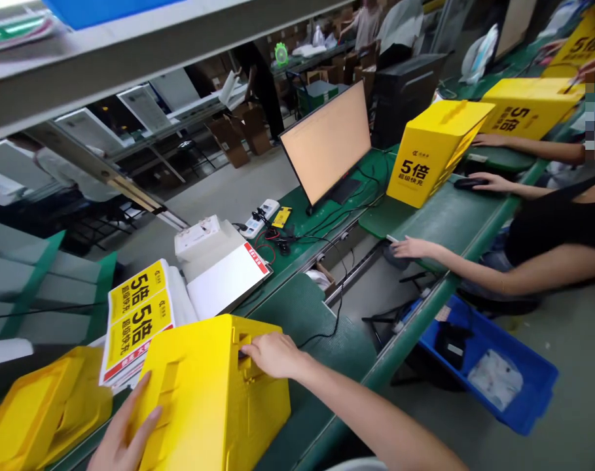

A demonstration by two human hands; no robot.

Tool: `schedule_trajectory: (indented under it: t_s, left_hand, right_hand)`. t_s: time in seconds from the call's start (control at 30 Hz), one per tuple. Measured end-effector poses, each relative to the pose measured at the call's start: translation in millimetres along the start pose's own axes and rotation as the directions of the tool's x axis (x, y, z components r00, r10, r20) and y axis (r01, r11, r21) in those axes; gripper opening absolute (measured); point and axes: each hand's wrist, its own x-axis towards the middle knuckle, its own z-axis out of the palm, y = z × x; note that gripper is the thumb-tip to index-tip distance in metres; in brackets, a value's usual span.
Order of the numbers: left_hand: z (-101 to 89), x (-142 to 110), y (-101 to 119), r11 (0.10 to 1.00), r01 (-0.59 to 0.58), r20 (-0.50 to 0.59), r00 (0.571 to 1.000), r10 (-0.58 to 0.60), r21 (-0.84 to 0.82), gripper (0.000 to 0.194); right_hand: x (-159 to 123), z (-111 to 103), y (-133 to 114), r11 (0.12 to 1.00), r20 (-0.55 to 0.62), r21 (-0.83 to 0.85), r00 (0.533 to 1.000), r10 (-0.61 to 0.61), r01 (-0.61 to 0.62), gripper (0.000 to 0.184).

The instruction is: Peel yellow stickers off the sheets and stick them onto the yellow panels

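A yellow plastic box stands in front of me on the green bench, its side with slots and a recess turned to the right. My left hand holds its left edge, thumb and index finger apart against the surface; the other fingers are mostly hidden. My right hand is closed, its fingertips pinched at the recess on the right side. A small dark bit shows at those fingertips, too small to name. Left of the box lie more yellow plastic parts. Behind it is a stack of printed yellow-and-white sheets.
A monitor, a power strip with cables and a white box stand along the bench. A co-worker's hand rests at the right, near a printed yellow box. A blue bin sits below. A shelf beam crosses overhead.
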Motion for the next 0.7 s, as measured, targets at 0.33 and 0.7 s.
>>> schedule_trajectory:
  t_s: [0.33,0.7]
  left_hand:
    - [0.7,2.1,6.1,0.989,0.088,0.049,0.995,-0.082,-0.117,0.067]
    - [-1.3,0.3,11.6,0.976,0.18,0.036,0.984,-0.177,-0.12,0.075]
  right_hand:
    - [3.9,6.3,10.6,0.997,-0.014,0.071,1.0,0.016,-0.015,0.053]
    - [25.7,-6.8,0.5,0.997,0.041,0.053,0.997,-0.065,0.062,0.044]
